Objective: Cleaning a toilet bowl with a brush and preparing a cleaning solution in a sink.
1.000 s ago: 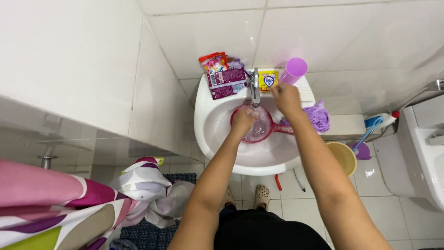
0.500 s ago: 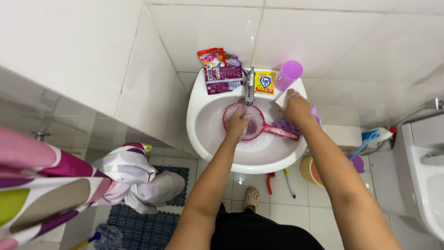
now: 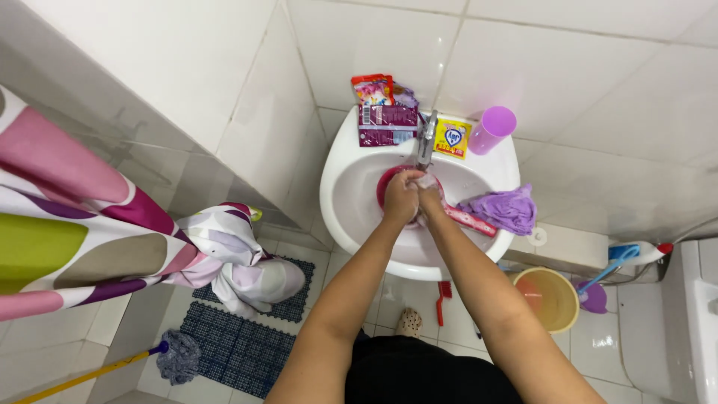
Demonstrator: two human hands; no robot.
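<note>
I see: left hand (image 3: 402, 196) and right hand (image 3: 428, 200) pressed together over pink scoop (image 3: 389, 187) inside white sink (image 3: 344, 202), under tap (image 3: 426, 138); purple cloth (image 3: 505, 209) draped on rim; grip unclear.

White sink (image 3: 340, 217) is holding a pink dipper (image 3: 389, 187) in its bowl. Sachets (image 3: 385, 120), a purple cup (image 3: 493, 129) and a purple cloth (image 3: 502, 209) are sitting on the rim.

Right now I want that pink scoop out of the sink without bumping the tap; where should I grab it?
Take the pink scoop by its long handle, coming from the right. The handle sticks out toward the purple cloth, clear of the tap, while both hands, left hand and right hand, cover the bowl.
</note>
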